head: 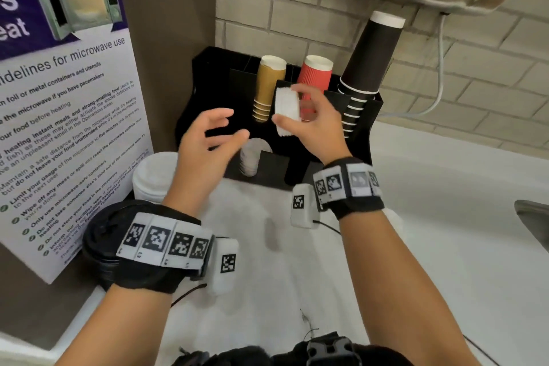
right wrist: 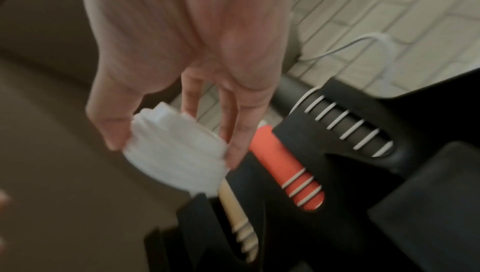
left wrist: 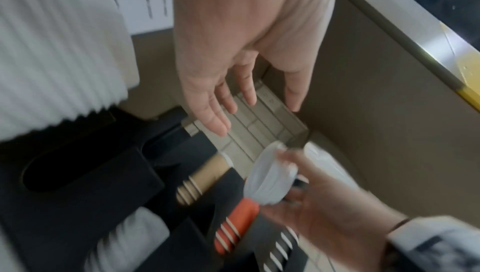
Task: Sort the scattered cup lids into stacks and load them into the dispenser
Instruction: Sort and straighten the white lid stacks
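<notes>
Right now my right hand (head: 309, 119) holds a short stack of white lids (head: 286, 107) sideways, thumb and fingers (right wrist: 233, 133) clamped on its two ends, just in front of the black dispenser (head: 208, 92) and its gold and red cups. My left hand (head: 208, 142) hovers beside it, fingers apart and holding nothing. More white lids (head: 153, 175) stand on the bench (head: 430, 217) at left.

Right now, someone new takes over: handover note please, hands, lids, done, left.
Right hand: pinches a small white lid stack, held in the air in front of the dispenser.
Left hand: open, holds nothing.
Done: some white lids already sit in a lower dispenser slot.
Left: load the held stack, then the tall white stack and black stack waiting on the counter.
</notes>
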A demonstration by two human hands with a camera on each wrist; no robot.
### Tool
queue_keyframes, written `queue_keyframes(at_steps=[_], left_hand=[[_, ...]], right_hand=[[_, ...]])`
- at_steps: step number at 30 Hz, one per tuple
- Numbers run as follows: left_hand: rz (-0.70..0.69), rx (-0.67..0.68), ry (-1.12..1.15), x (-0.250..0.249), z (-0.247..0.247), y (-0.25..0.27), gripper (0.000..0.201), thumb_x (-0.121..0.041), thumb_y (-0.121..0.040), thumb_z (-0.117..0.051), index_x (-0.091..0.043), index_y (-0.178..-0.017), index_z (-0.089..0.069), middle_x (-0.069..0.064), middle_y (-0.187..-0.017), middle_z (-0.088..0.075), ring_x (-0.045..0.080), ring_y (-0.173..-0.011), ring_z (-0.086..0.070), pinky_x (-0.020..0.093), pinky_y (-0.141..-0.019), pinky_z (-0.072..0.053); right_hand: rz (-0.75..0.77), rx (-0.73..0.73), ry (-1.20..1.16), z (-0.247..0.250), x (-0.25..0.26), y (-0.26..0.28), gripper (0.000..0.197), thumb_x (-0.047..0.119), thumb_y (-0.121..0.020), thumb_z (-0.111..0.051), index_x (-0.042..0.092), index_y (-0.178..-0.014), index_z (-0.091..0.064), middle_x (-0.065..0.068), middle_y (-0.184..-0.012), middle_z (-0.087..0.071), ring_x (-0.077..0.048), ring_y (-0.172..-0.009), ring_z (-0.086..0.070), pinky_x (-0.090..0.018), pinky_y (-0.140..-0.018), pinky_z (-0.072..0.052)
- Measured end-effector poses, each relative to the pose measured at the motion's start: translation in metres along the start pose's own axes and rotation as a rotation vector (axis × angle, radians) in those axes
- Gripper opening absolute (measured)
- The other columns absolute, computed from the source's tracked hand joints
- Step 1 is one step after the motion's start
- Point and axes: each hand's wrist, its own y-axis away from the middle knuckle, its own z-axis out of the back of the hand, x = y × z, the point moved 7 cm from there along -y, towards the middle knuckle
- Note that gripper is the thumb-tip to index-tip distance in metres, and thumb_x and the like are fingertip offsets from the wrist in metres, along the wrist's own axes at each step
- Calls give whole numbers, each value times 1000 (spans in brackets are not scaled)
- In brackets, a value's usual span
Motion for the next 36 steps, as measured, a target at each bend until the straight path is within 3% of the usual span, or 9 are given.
queue_keyframes(at_steps=[3, 7, 12, 18, 21, 25, 31, 34, 36], left_hand=[[-10, -58, 56, -5, 15, -6, 18, -21, -88, -66, -35, -99, -65, -8, -101, -60, 2, -89, -63, 26, -77, -53], [4, -81, 108, -6, 21, -7, 18, -15, -92, -60, -31, -94, -65, -13, -87, -61, 7, -85, -63, 20, -71, -51], [28, -92, 121, -7, 21, -5, 19, -11, -94, -58, -28, -94, -65, -12, -86, -60, 8, -83, -62, 20, -71, -51], [29, -93, 124, -9, 21, -5, 18, -10, -94, -57, -27, -94, -65, -12, -86, -60, 7, -81, -62, 21, -72, -51], [30, -90, 116, -8, 20, -5, 19, -10, -94, -57, -28, -93, -65, -14, -85, -60, 7, -81, -62, 20, -70, -51], [31, -87, 106, -6, 20, -5, 19, -11, -94, -57, -28, -94, -65, -16, -84, -61, 6, -81, -62, 19, -70, -51], [31, -99, 100, -6, 20, -4, 18, -11, -94, -57, -28, -94, -65, -13, -88, -60, 7, -82, -61, 19, -69, -50], [38, -78, 102, -8, 16, -2, 18, -12, -94, -57, -29, -93, -65, -14, -87, -61, 6, -82, -61, 18, -68, -51], [43, -49, 101, -10, 13, 0, 19, -12, -94, -57, -29, -93, -66, -16, -86, -62, 6, -82, -62, 19, -68, -52]], right_hand=[[8, 152, 227, -40, -13, -25, 63, 28, -72, -81, 19, -127, -53, -4, -120, -58, -22, -111, -56, -29, -89, -49], [-31, 382, 569, -81, -29, -35, 72, 28, -69, -82, 19, -132, -48, -12, -123, -54, -31, -110, -55, -36, -90, -48], [-8, 448, 906, -105, -32, -36, 63, 25, -68, -82, 8, -118, -48, -14, -113, -59, -33, -102, -60, -43, -85, -52], [-26, 564, 1019, -120, -43, -36, 58, 20, -71, -78, 8, -119, -47, -11, -112, -59, -31, -103, -60, -38, -80, -51], [-29, 559, 1072, -128, -50, -33, 52, 19, -83, -68, 9, -128, -44, -12, -118, -59, -32, -107, -58, -36, -75, -44], [-29, 531, 1186, -135, -58, -30, 61, 23, -84, -68, 11, -136, -41, -12, -135, -42, -30, -121, -45, -37, -90, -43], [1, 612, 1341, -145, -66, -23, 66, 33, -79, -71, 15, -137, -44, -8, -135, -46, -27, -126, -41, -42, -105, -31], [-22, 683, 1316, -141, -63, -18, 78, 50, -76, -70, 14, -139, -43, -8, -138, -43, -28, -130, -33, -43, -108, -26], [-15, 625, 1164, -127, -50, -13, 83, 56, -74, -70, 10, -137, -43, -9, -135, -43, -28, -128, -32, -40, -105, -29]])
